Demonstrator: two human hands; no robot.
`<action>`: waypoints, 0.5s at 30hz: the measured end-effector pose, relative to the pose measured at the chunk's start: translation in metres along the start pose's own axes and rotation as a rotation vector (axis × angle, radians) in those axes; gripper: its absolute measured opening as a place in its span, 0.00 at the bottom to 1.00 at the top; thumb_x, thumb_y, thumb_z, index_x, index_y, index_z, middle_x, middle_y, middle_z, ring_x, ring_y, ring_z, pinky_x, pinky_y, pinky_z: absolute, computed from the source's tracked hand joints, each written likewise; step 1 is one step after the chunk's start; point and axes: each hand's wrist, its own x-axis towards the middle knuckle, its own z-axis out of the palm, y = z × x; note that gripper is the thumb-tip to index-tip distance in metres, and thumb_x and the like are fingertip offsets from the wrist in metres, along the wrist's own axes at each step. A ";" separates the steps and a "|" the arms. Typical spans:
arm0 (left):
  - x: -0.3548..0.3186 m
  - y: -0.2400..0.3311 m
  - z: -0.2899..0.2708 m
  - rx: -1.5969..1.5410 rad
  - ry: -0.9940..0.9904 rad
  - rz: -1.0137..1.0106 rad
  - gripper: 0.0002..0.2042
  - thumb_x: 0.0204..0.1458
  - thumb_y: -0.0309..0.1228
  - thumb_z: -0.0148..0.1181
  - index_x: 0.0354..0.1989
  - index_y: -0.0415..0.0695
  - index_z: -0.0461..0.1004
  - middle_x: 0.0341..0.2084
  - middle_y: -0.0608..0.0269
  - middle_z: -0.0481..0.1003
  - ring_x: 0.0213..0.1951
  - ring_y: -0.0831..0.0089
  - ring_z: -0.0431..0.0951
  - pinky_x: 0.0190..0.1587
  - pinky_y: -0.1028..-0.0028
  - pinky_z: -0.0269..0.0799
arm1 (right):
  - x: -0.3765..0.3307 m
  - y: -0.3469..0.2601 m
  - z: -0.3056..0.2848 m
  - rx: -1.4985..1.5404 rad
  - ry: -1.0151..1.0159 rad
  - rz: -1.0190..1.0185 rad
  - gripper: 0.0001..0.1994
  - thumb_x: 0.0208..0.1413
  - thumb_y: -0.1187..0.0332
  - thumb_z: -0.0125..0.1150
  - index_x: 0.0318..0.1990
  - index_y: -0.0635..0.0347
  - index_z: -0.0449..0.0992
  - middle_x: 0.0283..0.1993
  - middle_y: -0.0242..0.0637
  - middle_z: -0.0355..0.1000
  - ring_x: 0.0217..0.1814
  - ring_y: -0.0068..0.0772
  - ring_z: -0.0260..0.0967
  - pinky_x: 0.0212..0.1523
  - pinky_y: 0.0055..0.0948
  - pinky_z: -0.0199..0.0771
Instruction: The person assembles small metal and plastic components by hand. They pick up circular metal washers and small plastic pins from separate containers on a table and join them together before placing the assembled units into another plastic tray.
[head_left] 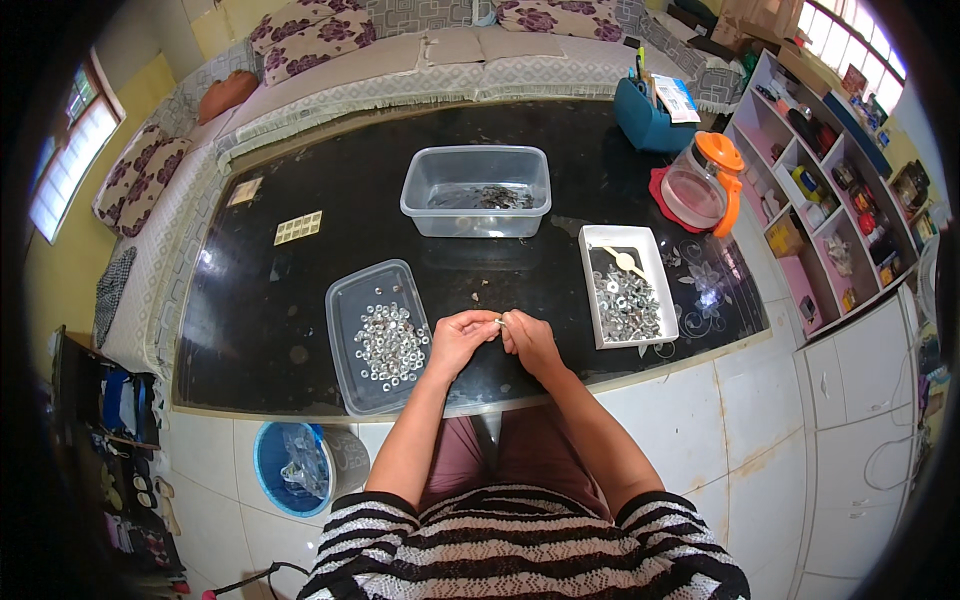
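Note:
My left hand (464,338) and my right hand (531,341) meet over the near edge of the dark table, fingertips pinched together. Between them is a small pale piece (499,322), too small to tell its kind. Left of my left hand, a clear plastic lid (347,345) lies flat, bearing many small silver rings (388,343) that look like nuts or washers. To the right of my right hand, a white box (666,312) holds a heap of small silver metal parts (628,305) and a pale yellow strip with a round middle (625,262).
Beyond my hands stands a clear plastic tub (475,225) with small dark pieces (500,197) inside. At the far right are a glass jug with orange lid (695,190) and a teal holder (645,118). A blue bin (268,470) stands on the floor; a small card (298,228) lies left.

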 end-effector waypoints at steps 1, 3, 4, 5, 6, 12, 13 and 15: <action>0.000 0.000 0.000 -0.001 0.002 0.000 0.06 0.41 0.22 0.55 0.30 0.35 0.71 0.21 0.66 0.71 0.23 0.84 0.68 0.27 0.86 0.64 | 0.000 0.000 0.000 0.001 -0.003 0.009 0.12 0.52 0.64 0.38 0.22 0.62 0.63 0.15 0.36 0.62 0.18 0.29 0.61 0.22 0.24 0.61; 0.001 0.001 0.001 -0.015 0.010 0.000 0.06 0.41 0.22 0.55 0.30 0.35 0.71 0.21 0.66 0.71 0.23 0.84 0.67 0.27 0.86 0.64 | 0.000 -0.003 0.001 0.041 0.023 -0.006 0.12 0.52 0.65 0.39 0.23 0.62 0.63 0.16 0.36 0.62 0.18 0.29 0.61 0.22 0.24 0.61; 0.001 0.001 0.001 -0.029 0.019 0.000 0.06 0.42 0.22 0.55 0.30 0.35 0.71 0.20 0.66 0.71 0.23 0.84 0.67 0.27 0.86 0.64 | 0.000 -0.004 0.002 0.081 0.050 -0.021 0.11 0.51 0.66 0.40 0.23 0.62 0.62 0.16 0.36 0.62 0.18 0.28 0.62 0.23 0.23 0.61; 0.001 0.002 0.001 -0.029 0.019 0.000 0.06 0.42 0.22 0.55 0.30 0.35 0.71 0.20 0.66 0.71 0.23 0.84 0.67 0.27 0.86 0.64 | 0.000 -0.005 0.002 0.081 0.050 -0.021 0.11 0.51 0.66 0.40 0.23 0.62 0.62 0.16 0.36 0.62 0.18 0.28 0.62 0.23 0.23 0.61; 0.001 0.002 0.001 -0.021 0.012 0.000 0.06 0.42 0.22 0.55 0.30 0.35 0.71 0.20 0.66 0.71 0.23 0.84 0.67 0.27 0.86 0.64 | 0.000 -0.005 0.003 0.072 0.067 -0.039 0.10 0.51 0.66 0.40 0.23 0.62 0.62 0.16 0.36 0.62 0.19 0.28 0.61 0.23 0.23 0.61; 0.000 0.001 0.000 0.021 -0.013 -0.006 0.05 0.42 0.22 0.55 0.29 0.36 0.71 0.20 0.66 0.71 0.23 0.84 0.67 0.27 0.86 0.64 | 0.000 0.001 0.004 0.056 0.078 -0.053 0.10 0.51 0.66 0.41 0.24 0.62 0.62 0.17 0.36 0.62 0.19 0.27 0.62 0.23 0.23 0.61; 0.000 0.001 0.000 0.043 -0.020 -0.023 0.05 0.42 0.23 0.55 0.28 0.36 0.71 0.20 0.66 0.71 0.23 0.84 0.67 0.27 0.86 0.63 | 0.000 0.001 0.002 0.075 0.050 -0.003 0.10 0.51 0.65 0.41 0.25 0.62 0.61 0.17 0.36 0.62 0.20 0.27 0.62 0.24 0.23 0.61; 0.000 0.001 0.001 0.037 -0.016 -0.019 0.05 0.42 0.23 0.54 0.28 0.36 0.71 0.20 0.66 0.71 0.23 0.84 0.67 0.27 0.86 0.63 | 0.000 -0.001 0.001 0.074 0.035 0.016 0.10 0.51 0.65 0.41 0.25 0.62 0.61 0.17 0.36 0.62 0.20 0.27 0.62 0.24 0.23 0.61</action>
